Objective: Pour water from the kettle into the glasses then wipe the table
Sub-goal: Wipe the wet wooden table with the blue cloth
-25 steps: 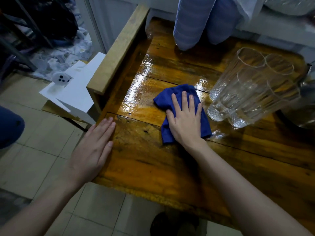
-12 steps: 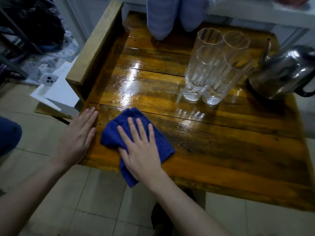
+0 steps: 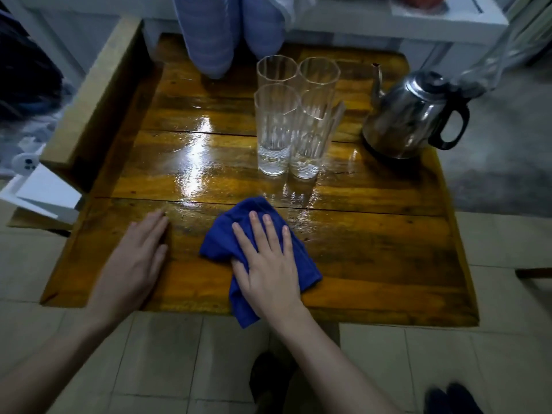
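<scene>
Wet wooden table [image 3: 373,264] carries both hands: right hand [image 3: 268,264] lies flat, fingers spread, pressing the blue cloth [image 3: 221,240]; left hand [image 3: 134,261] rests flat beside it. Glasses [image 3: 294,115] and kettle [image 3: 409,115] stand beyond the fingertips.

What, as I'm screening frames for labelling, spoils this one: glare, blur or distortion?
Head view: bright glare streaks the table left of the glasses; the wide-angle lens bows the table's edges; the top right corner beyond the kettle is smeared; the cloth and right hand look sharp.
</scene>
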Tool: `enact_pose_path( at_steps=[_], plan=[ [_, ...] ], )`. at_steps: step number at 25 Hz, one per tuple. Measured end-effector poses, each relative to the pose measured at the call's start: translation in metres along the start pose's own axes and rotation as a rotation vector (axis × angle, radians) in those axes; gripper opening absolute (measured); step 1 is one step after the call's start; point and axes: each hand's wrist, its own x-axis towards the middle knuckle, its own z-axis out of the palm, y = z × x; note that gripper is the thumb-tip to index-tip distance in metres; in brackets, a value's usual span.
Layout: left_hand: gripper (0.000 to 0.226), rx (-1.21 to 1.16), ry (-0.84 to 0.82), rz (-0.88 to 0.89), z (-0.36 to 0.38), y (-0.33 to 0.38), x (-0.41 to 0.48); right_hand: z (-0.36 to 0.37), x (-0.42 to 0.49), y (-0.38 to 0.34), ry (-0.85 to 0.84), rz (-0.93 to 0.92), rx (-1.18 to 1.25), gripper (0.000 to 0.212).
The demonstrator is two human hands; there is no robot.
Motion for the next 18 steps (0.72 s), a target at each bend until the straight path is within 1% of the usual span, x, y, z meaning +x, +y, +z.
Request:
enact_pose_path(
  at_steps=[3, 8, 12, 18],
  plan=[
    [0.055, -0.015, 0.015, 0.112, 0.020, 0.061, 0.017, -0.011, -0.001, 0.030, 0.022, 0.068, -0.022, 0.061],
    [0.056, -0.007, 0.032, 0.093, 0.046, 0.122, 0.039, -0.029, -0.006, 0.085, 0.050, 0.168, -0.041, 0.061],
    [0.056, 0.026, 0.026, 0.113, 0.054, 0.155, 0.045, -0.041, -0.018, 0.122, 0.060, 0.237, -0.054, 0.061],
    [0.059, 0.026, 0.019, 0.054, 0.059, 0.175, 0.044, -0.055, -0.046, 0.177, 0.089, 0.371, -0.063, 0.061]
  ],
)
